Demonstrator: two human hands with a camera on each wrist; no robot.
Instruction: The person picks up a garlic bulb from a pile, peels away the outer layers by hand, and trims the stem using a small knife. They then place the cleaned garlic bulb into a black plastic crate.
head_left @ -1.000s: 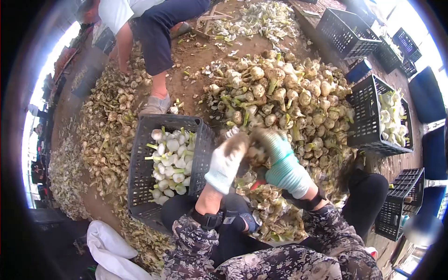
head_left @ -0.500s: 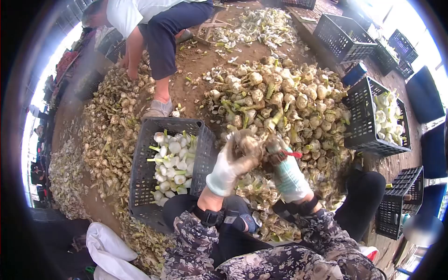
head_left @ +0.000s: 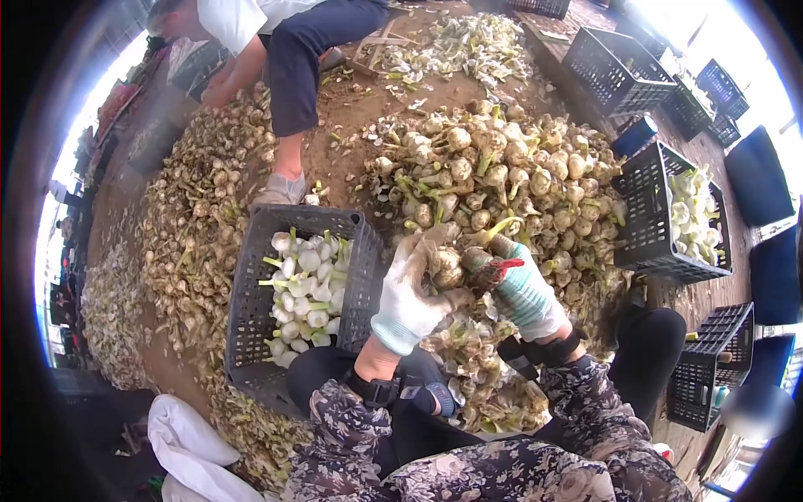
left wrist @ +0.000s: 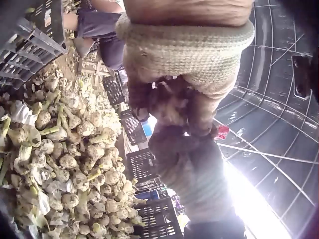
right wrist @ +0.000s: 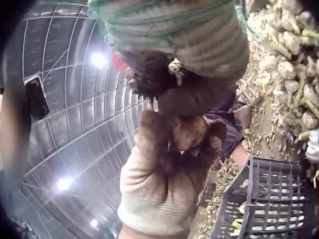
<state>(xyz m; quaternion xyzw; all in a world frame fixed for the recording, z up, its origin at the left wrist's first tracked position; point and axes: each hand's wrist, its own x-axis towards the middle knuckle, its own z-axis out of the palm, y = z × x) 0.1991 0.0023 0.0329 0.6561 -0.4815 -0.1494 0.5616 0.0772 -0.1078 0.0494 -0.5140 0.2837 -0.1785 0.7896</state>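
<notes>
In the head view my gloved left hand (head_left: pixel 408 293) grips a dirt-covered garlic bulb (head_left: pixel 447 268), thumb and fingers around it. The bulb's brownish skin also shows between the gloves in the right wrist view, as the garlic bulb (right wrist: pixel 188 133). Close against it is my right hand (head_left: pixel 525 293), in a green-and-white glove, its fingers curled round a small tool with a red end (head_left: pixel 503 264). Most of that tool is hidden by the fingers, so I cannot tell its kind. A green stem (head_left: pixel 502 227) sticks up beside the right fingers.
A black crate (head_left: pixel 244 314) of cleaned white garlic stands at my left knee. Ahead lies a big heap of unpeeled garlic (head_left: pixel 535 167), with peelings (head_left: pixel 493 393) between my legs. Another crate (head_left: pixel 648 209) stands at right. A person (head_left: pixel 293 75) bends over a second heap (head_left: pixel 201 201).
The hands were blurred together a second ago; now they are steadier, with the bulb in the left hand and the red end turned up at the right. The other person's arm has shifted.
</notes>
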